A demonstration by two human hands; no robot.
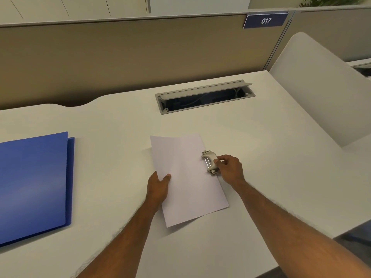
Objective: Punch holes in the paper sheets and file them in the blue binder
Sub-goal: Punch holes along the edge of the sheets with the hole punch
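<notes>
White paper sheets (186,177) lie on the white desk (120,121) in the middle of the view. My left hand (158,187) grips their left edge, thumb on top. A small grey and metal hole punch (209,162) sits over the right edge of the sheets. My right hand (229,169) holds the punch from the right, fingertips on its lever. The closed blue binder (34,187) lies flat at the left of the desk, apart from both hands.
An open cable tray (204,96) is set into the desk behind the sheets. A beige partition (130,57) with a blue "017" sign (265,21) runs along the back. A white side panel (321,91) stands at the right.
</notes>
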